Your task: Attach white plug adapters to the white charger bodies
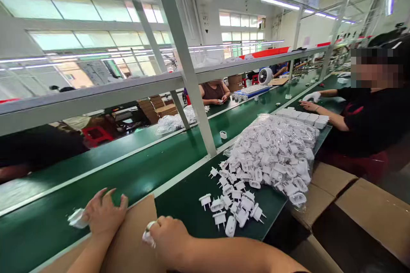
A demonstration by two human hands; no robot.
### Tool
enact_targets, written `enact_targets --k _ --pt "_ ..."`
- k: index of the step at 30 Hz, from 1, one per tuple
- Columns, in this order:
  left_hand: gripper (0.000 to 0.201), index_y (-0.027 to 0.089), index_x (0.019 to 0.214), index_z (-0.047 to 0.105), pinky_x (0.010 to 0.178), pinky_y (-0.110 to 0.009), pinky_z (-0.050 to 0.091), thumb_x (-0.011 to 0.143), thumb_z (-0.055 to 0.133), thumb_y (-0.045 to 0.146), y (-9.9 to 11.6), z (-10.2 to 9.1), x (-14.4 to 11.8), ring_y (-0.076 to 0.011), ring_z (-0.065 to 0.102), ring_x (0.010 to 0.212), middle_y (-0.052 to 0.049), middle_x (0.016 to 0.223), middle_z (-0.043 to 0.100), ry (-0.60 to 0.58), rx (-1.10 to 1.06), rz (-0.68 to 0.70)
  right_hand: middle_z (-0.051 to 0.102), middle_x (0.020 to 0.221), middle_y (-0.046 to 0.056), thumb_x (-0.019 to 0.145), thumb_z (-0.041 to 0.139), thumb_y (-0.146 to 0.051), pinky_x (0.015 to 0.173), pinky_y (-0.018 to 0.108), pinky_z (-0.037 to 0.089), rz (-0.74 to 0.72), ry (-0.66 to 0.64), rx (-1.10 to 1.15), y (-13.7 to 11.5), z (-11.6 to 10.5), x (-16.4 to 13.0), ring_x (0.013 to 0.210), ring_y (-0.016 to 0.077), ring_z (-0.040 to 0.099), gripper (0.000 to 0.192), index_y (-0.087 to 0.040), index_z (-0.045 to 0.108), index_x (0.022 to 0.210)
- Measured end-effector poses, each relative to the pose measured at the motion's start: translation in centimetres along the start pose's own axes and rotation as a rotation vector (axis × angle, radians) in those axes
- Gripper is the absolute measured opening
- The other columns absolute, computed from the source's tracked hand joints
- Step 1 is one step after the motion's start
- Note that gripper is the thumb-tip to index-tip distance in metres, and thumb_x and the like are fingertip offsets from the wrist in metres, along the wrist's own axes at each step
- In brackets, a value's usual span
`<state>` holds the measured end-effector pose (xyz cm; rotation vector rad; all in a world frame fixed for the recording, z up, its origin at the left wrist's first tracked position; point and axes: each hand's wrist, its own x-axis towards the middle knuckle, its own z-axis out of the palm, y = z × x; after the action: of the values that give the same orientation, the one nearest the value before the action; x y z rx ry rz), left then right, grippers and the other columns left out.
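My left hand (106,212) is over the near edge of the green conveyor belt (134,162), its fingers spread apart. Against its outer side is a blurred white plastic piece (77,218); whether the two touch I cannot tell. Closed above a sheet of brown cardboard (134,236), my right hand (169,239) grips a small white plastic part (148,235), smeared by motion and partly hidden by the fingers. To the right of that hand, loose white plug adapters (235,204) with two pins lie scattered on the green bench.
A clear plastic bag (272,145) spills more adapters. Beyond it, white blocks (303,117) stand in rows beside a co-worker (368,106). One white housing (223,135) sits on the belt. A metal post (192,76) rises at the belt's edge. Open cardboard boxes (374,213) are at right.
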<state>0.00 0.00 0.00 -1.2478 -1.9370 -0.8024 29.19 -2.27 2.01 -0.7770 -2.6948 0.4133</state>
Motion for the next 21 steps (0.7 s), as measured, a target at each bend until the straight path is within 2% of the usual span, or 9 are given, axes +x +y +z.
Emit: enact_targets --k 2,4,9,11,13,16,18,21 --pt "0.054 0.004 0.122 0.068 0.115 -0.063 0.042 0.096 0.044 0.045 0.7 -0.4 0.2 -0.0478 0.053 0.135 -0.028 0.145 0.057 -0.089 0.016 0.032 0.073 0.103 0.009 0.088 0.073 -0.03 0.058 0.032 0.058 0.0 0.025 0.021 0.2 0.0 -0.3 0.081 0.0269 0.073 0.031 -0.018 0.062 0.114" --pt "0.052 0.006 0.121 0.068 0.114 -0.062 0.043 0.096 0.044 0.044 1.6 -0.8 0.2 -0.0477 0.055 0.134 -0.027 0.145 0.058 -0.13 0.021 0.057 0.073 0.104 0.009 0.086 0.074 -0.029 0.06 0.032 0.057 0.003 0.038 0.051 0.4 0.0 -0.5 0.083 0.0273 0.073 0.034 -0.018 0.062 0.115" --pt "0.043 0.015 0.117 0.068 0.113 -0.058 0.044 0.098 0.046 0.048 4.5 -2.9 -1.2 -0.0429 0.059 0.129 -0.02 0.139 0.064 -0.084 -0.039 0.097 0.072 0.113 0.011 0.082 0.073 -0.025 0.069 0.034 0.059 0.027 0.022 0.15 1.0 -0.4 -0.6 0.095 0.0291 0.073 0.038 -0.018 0.062 0.118" --pt "0.042 0.019 0.114 0.068 0.112 -0.055 0.046 0.098 0.047 0.051 5.1 -4.2 -2.1 -0.0393 0.063 0.124 -0.017 0.134 0.066 -0.122 -0.121 0.116 0.071 0.115 0.011 0.085 0.069 -0.022 0.073 0.034 0.059 0.05 0.02 0.181 1.0 -0.6 -0.7 0.098 0.0287 0.072 0.034 -0.018 0.062 0.118" --pt "0.042 0.022 0.109 0.07 0.11 -0.052 0.048 0.097 0.049 0.056 5.1 -5.5 -3.2 -0.0358 0.065 0.119 -0.014 0.128 0.068 -0.216 -0.218 0.108 0.07 0.117 0.01 0.087 0.066 -0.02 0.075 0.034 0.059 0.078 0.018 0.213 1.1 -0.8 -0.7 0.098 0.0281 0.072 0.032 -0.019 0.062 0.119" --pt "0.046 0.025 0.104 0.073 0.108 -0.049 0.051 0.094 0.05 0.063 4.3 -7.2 -5.6 -0.0331 0.066 0.117 -0.01 0.12 0.072 -0.455 -0.306 0.025 0.067 0.122 0.01 0.086 0.066 -0.018 0.076 0.035 0.059 0.104 0.023 0.267 1.2 -0.9 -0.8 0.096 0.0273 0.073 0.034 -0.019 0.062 0.12" --pt "0.053 0.024 0.108 0.074 0.108 -0.05 0.052 0.092 0.049 0.068 3.8 -7.9 -7.5 -0.0338 0.065 0.12 -0.009 0.122 0.072 -0.581 -0.298 -0.042 0.066 0.123 0.011 0.086 0.067 -0.017 0.078 0.035 0.059 0.116 0.043 0.308 1.4 -0.8 -0.8 0.096 0.0269 0.073 0.035 -0.019 0.063 0.12" --pt "0.064 0.022 0.122 0.071 0.113 -0.054 0.049 0.092 0.045 0.072 3.8 -8.1 -9.7 -0.0355 0.06 0.13 -0.011 0.136 0.068 -0.592 -0.254 -0.091 0.066 0.122 0.011 0.087 0.066 -0.014 0.082 0.035 0.059 0.13 0.098 0.365 1.8 -0.2 -0.5 0.097 0.0258 0.072 0.032 -0.019 0.064 0.119"
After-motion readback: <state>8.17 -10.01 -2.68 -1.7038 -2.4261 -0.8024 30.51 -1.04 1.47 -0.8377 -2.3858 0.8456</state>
